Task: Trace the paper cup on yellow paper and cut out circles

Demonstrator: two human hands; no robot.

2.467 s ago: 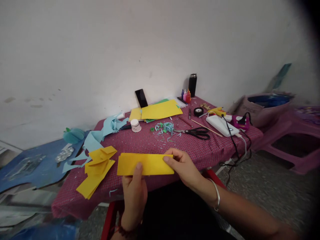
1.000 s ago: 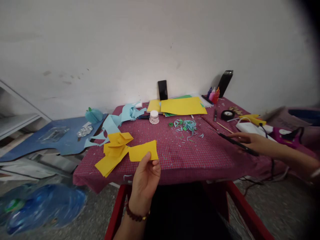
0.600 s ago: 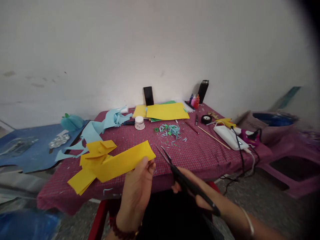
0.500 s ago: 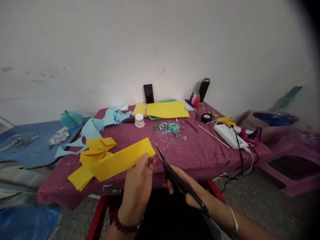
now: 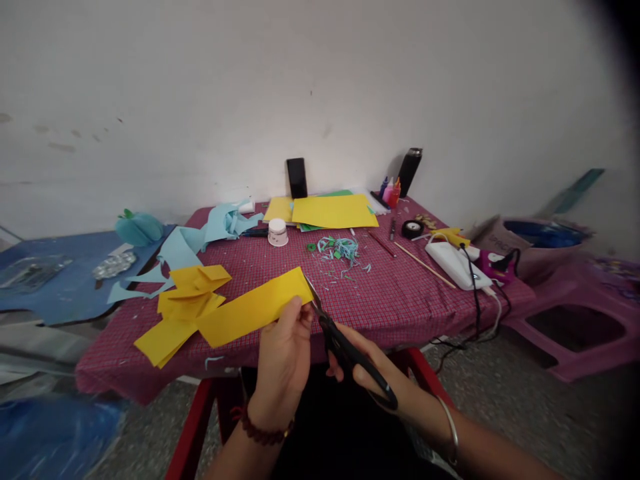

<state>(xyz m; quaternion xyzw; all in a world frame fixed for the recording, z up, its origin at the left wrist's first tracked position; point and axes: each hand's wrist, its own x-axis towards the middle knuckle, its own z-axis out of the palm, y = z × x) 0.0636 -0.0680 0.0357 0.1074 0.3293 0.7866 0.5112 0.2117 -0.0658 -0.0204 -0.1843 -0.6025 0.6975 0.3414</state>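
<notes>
My left hand pinches a long yellow paper strip near its right end, thumb on top. The strip slants up to the right over the table's front part. In my right hand are black-handled scissors, their blades pointing up and left at the strip's right end. The blades lie against that end; whether they have cut into it I cannot tell. Left of the strip lie folded yellow paper pieces. Beyond the hands is a small heap of thin light blue paper shreds.
A checked cloth covers the table. At the back are yellow sheets, a phone, glue bottles and a black flask. Light blue paper trails left; a white power strip with cables sits right.
The scissors have moved left and up, so their blades now meet the strip's right end. The strip has shifted slightly to the right and up with my left hand.
</notes>
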